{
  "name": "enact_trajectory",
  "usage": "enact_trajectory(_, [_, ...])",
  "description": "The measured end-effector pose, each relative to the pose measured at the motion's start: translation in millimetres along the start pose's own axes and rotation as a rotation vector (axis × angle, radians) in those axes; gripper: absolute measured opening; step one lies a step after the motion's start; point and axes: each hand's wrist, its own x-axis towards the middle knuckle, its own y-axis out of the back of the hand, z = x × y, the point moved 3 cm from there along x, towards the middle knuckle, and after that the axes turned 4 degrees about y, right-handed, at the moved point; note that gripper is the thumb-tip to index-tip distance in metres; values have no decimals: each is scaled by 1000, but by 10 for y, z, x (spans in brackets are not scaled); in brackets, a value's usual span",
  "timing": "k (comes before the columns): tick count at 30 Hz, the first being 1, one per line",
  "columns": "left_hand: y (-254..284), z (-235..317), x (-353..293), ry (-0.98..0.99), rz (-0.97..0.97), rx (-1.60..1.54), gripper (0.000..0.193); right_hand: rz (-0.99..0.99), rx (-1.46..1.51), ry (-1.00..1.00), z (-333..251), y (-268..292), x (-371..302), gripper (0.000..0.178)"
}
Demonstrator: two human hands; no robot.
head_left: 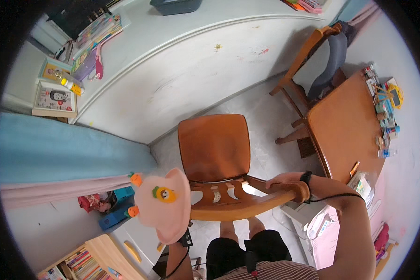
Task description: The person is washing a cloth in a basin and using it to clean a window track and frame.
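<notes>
A wooden chair (214, 148) with a brown seat stands before me, its curved backrest nearest my body. My right hand (283, 178) is closed round the right side of the backrest, and a dark band circles that wrist. Over the left end of the backrest sits a pink hat (155, 205) with orange carrot shapes and a yellow patch. My left forearm reaches up beneath the hat, a small black box at its wrist. The hat covers my left hand, so its fingers and what they touch are hidden.
To the right stand a wooden table (347, 123) lined with bottles and small items, and a second chair (308, 70). A white ledge (144, 42) curves along the far wall. Blue curtain (70, 147) hangs at left; a bookshelf (102, 252) stands lower left.
</notes>
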Motion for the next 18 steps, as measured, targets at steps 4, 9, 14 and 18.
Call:
enact_trajectory(4, [105, -204, -55, 19, 38, -67, 57, -92, -172, 19, -298, 95, 271, 24])
enact_trajectory(9, [14, -470, -173, 59, 82, -115, 57, -11, -60, -13, -263, 125, 267, 26])
enact_trajectory(14, [-69, -278, -324, -9, 174, -144, 57, -122, 42, -24, 329, 320, 606, 42])
enact_trajectory(18, [-16, -302, -654, -64, 318, -170, 57, -101, 19, -98, 538, 167, 806, 74])
